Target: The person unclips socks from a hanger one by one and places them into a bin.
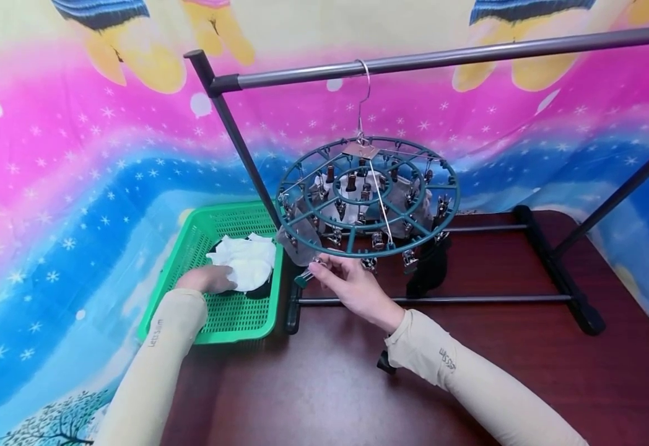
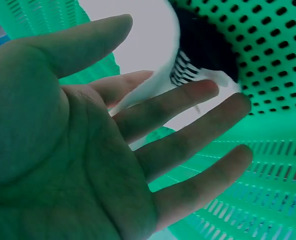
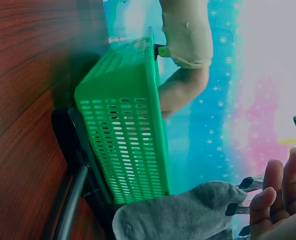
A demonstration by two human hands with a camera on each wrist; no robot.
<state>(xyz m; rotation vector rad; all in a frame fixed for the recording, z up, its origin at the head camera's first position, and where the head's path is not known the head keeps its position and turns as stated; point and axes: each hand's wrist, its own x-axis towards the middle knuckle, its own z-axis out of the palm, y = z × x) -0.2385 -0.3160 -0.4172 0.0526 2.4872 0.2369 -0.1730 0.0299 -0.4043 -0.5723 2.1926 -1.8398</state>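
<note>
My left hand is down inside a green basket, at the edge of white socks. Its fingers are spread and fairly straight in the left wrist view, the index finger partly behind white cloth. A black piece with white stripes lies beyond them. At the near rim of a round clip hanger, my right hand pinches a metal clip with a green tip. Beside that hand a grey sock hangs from clips.
The hanger hooks onto a metal rack bar. More light socks and a black sock hang beneath it. The rack's dark feet and lower bars stand on the brown wooden table. A patterned cloth forms the backdrop.
</note>
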